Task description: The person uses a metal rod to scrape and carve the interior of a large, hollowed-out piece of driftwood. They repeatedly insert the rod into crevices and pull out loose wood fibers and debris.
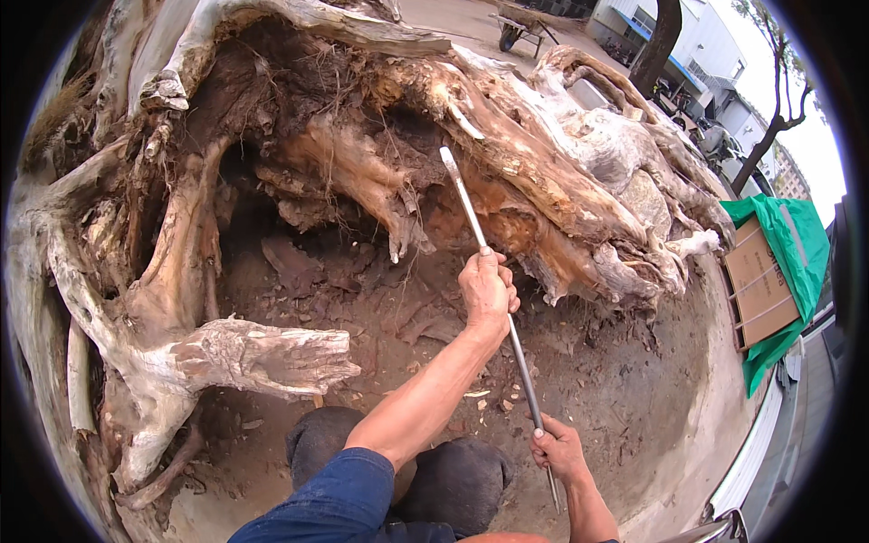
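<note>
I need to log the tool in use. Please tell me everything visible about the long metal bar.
The long metal bar is a thin, grey, straight rod with a flattened tip. It slants from lower right up to upper left. The left hand grips its middle and the right hand grips near its lower end. Its tip lies against the brown wood of the big tree root.

Two bare forearms and hands of a person wearing a blue sleeve and dark trousers.

The left hand point(487, 288) and its forearm are bare up to a rolled, dark blue fabric sleeve point(337, 500) gathered just past the elbow. The right hand point(557, 448), to the right of that sleeve, is bare too, with no glove, watch or ring visible. Beside the sleeve, two knees in dark grey trousers point(453, 480) show, the cloth plain and dusty.
</note>
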A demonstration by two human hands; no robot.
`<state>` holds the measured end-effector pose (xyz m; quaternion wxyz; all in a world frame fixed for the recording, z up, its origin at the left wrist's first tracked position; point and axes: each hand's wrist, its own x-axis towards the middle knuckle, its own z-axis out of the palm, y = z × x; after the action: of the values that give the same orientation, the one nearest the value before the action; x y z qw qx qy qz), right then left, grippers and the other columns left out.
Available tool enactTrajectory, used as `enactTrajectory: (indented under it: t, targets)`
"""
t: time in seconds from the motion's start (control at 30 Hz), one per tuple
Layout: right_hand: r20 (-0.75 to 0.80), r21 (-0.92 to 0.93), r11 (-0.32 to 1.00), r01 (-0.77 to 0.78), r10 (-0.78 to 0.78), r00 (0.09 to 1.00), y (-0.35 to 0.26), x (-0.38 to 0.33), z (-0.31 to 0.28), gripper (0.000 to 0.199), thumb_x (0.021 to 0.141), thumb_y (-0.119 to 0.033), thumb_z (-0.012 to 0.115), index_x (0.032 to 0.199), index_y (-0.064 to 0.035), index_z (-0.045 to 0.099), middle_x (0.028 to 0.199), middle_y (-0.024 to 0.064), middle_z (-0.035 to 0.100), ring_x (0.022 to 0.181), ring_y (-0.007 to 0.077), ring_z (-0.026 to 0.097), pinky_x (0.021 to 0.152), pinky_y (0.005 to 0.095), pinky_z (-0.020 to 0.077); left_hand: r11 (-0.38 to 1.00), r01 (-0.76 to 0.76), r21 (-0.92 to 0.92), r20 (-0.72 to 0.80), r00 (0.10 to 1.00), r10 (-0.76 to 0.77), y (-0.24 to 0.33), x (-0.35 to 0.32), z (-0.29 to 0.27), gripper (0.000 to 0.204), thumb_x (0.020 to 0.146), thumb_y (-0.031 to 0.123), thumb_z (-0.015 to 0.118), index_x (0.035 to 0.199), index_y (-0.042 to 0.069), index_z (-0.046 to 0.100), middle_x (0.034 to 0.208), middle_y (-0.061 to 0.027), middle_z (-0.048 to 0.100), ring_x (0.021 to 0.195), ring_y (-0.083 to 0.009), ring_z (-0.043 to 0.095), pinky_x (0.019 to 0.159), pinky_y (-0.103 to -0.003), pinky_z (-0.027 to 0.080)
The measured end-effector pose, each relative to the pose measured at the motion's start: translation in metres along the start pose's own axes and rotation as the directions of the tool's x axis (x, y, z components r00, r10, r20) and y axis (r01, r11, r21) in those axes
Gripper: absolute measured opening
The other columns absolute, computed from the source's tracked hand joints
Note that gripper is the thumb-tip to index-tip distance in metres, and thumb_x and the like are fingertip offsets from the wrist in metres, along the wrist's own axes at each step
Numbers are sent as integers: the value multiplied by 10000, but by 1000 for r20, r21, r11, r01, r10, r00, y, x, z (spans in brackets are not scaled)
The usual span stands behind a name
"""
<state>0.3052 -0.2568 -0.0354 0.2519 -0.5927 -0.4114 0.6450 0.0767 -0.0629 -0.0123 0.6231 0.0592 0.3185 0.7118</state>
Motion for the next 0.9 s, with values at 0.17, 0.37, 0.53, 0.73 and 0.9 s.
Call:
enactTrajectory:
  t: [0.17,0.37,0.53,0.73,0.9]
  targets:
    - [-79,19,999,-32,33,996,12,-27,-14,418,992,-189,638,1374,-26,594,663,-22,481,501,65,397,445,232,315,994,107,15,56,993,-108,-38,-9,-1,329,1102,376,410,1009,69,484,660,-32,469,430,-127,386,391,-316,335]
    - [-138,-68,998,17,-26,990,6,-12,-27,375,1003,-174,611,1337,-3,606,644,-23,466,499,68,403,430,240,309,979,200,-30,156,969,-194,-49,16,-8,352,1105,388,388,1025,56,475,677,-60,483,499,-184,452,454,-371,400]
    - [-88,-74,997,-3,-3,996,15,27,-53,366,1008,-215,626,1311,-8,624,641,-9,466,485,74,391,431,244,305,979,204,-6,158,967,-200,-48,33,-14,347,1106,373,387,1029,43,462,683,-68,488,525,-191,471,482,-377,425]
    - [-91,-66,996,55,-61,994,52,60,-55,323,1007,-213,631,1265,-21,650,676,-30,490,547,63,413,470,239,315,994,108,36,83,990,-110,-62,37,-29,328,1108,349,387,1012,45,460,672,-63,477,497,-183,458,450,-371,411]
    - [-54,-6,999,44,-44,998,79,67,-49,281,1003,-184,629,1235,-32,677,684,-65,497,573,44,419,500,231,329,990,112,89,9,994,-113,-67,33,-47,331,1107,350,389,1000,45,464,675,-57,479,489,-175,455,443,-364,407]
